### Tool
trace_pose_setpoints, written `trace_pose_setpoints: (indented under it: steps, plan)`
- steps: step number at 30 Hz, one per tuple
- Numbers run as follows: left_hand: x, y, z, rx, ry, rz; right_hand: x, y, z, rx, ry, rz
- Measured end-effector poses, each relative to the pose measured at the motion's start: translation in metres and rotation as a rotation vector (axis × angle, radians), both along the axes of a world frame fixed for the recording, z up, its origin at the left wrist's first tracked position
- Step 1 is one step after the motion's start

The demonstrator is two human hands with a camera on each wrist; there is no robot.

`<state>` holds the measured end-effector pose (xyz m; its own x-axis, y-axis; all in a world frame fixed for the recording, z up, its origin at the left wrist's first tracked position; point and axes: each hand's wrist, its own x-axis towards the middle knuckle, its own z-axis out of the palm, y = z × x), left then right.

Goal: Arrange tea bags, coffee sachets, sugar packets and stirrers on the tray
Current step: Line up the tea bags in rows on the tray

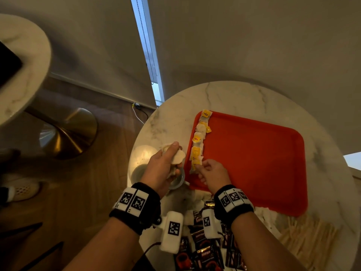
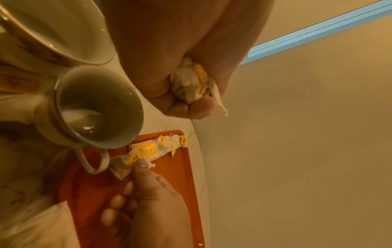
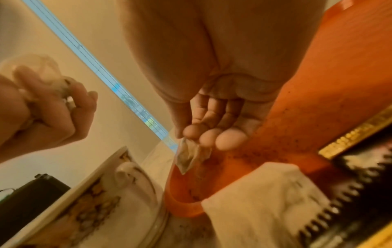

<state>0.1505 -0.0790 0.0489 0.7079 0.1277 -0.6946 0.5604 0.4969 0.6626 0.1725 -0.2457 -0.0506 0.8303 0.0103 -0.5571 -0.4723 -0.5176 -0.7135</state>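
Tea-bag step: right hand [image 1: 212, 171] pinches the nearest tea bag [image 1: 196, 164] onto the tray [image 1: 254, 163]; left hand [image 1: 163, 167] grips spare tea bags [image 1: 178, 158]. Next, release squarely in line.

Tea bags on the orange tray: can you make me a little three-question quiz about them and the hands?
1. True or false: the tea bags lie in a row along the left edge of the tray.
2. Which hand clutches a bunch of spare tea bags? A) left B) right
3. Fill in: the right hand pinches the ____ tea bag in the row.

Key: 1 true; 2 A; 3 nearest.
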Motion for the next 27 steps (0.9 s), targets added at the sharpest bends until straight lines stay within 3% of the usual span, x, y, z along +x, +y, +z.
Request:
trace_pose_setpoints:
  steps: [3, 9, 16, 24, 27]
  plan:
    - [-0.002, -0.002, -0.001, -0.014, 0.0, -0.002, 0.0, -0.001, 0.002, -0.14, -0.043, 0.074]
    - [-0.003, 0.0, -0.001, -0.027, -0.004, 0.024, -0.003, -0.003, -0.008, -0.088, 0.002, -0.068]
    - [-0.003, 0.002, -0.001, -0.034, -0.003, 0.022, -0.001, 0.0, -0.008, -0.156, -0.05, -0.019]
    - [-0.003, 0.007, -0.008, -0.04, 0.009, 0.045, 0.001, 0.0, -0.004, 0.181, 0.078, -0.065]
    - [-0.003, 0.006, -0.008, -0.036, 0.007, 0.026, 0.011, 0.005, -0.006, 0.01, 0.024, -0.02]
